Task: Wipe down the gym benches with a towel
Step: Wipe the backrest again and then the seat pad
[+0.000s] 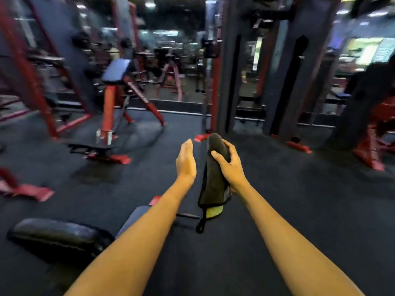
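Observation:
My right hand (229,165) grips a dark grey towel (214,182) that hangs folded in the air, its yellow underside and a black loop showing at the bottom. Just left of the towel, my left hand (186,162) is held up flat with straight fingers, not touching it. A black padded bench seat (57,236) lies low at the bottom left, partly hidden by my left forearm. Farther off at the left stands a red-framed bench with a blue-black pad (116,70).
Dark rubber floor (299,199) spreads ahead and to the right. Red machine frames (30,82) stand at the left, and dark cable-machine columns (226,67) rise in the middle. Red feet of equipment (34,192) lie on the floor at the left.

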Action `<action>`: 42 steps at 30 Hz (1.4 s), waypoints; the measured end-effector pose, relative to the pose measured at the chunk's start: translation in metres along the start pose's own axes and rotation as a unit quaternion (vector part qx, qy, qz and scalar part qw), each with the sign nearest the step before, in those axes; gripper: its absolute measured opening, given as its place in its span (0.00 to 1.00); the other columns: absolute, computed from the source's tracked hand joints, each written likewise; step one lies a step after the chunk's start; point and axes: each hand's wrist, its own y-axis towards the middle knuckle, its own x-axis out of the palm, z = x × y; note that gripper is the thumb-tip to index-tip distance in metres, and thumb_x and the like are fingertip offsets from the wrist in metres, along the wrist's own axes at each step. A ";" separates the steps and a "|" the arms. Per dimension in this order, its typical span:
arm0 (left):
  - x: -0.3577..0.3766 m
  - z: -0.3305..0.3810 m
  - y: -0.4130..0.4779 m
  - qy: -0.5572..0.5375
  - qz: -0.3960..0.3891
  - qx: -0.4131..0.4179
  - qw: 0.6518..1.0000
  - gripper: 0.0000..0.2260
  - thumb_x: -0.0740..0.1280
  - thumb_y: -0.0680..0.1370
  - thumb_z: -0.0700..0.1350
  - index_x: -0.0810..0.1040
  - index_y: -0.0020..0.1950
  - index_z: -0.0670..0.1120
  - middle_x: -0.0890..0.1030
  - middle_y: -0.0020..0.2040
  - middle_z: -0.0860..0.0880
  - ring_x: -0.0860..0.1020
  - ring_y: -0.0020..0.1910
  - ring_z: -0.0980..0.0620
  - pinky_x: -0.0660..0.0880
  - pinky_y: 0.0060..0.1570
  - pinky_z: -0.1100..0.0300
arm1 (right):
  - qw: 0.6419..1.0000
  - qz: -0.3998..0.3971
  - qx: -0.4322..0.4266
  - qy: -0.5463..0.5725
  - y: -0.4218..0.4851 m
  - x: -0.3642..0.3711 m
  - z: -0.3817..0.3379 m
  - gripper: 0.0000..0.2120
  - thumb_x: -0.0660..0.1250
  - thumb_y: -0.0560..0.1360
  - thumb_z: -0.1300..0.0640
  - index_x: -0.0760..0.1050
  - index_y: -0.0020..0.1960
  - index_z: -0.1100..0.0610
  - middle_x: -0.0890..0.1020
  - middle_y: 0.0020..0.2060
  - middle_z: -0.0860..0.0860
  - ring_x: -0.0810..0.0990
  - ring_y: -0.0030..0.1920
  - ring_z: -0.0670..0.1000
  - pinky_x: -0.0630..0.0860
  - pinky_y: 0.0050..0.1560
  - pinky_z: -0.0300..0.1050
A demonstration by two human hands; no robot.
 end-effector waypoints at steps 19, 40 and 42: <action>-0.090 -0.011 -0.081 0.172 0.467 0.056 0.865 0.17 0.53 0.83 0.46 0.68 0.71 0.42 0.70 0.70 0.47 0.66 0.67 0.57 0.58 0.55 0.76 | 0.872 -0.479 -0.027 0.097 0.004 0.102 0.040 0.19 0.67 0.77 0.60 0.68 0.65 0.48 0.75 0.62 0.49 0.76 0.57 0.43 0.74 0.53 0.31; -0.160 -0.089 -0.088 0.372 0.625 -0.044 0.685 0.21 0.60 0.81 0.45 0.62 0.74 0.49 0.65 0.73 0.52 0.59 0.70 0.62 0.54 0.67 0.71 | 0.618 -0.691 -0.355 -0.121 -0.027 0.271 0.070 0.27 0.55 0.76 0.40 0.60 0.74 0.39 0.50 0.78 0.45 0.49 0.77 0.59 0.54 0.72 0.65; -0.155 -0.097 -0.085 0.371 0.639 -0.052 0.672 0.20 0.59 0.81 0.48 0.60 0.73 0.53 0.64 0.73 0.54 0.59 0.72 0.62 0.56 0.71 0.64 | 0.649 -0.681 -0.328 -0.085 -0.034 0.276 0.073 0.31 0.50 0.71 0.35 0.67 0.71 0.40 0.54 0.77 0.43 0.49 0.77 0.58 0.52 0.73 0.64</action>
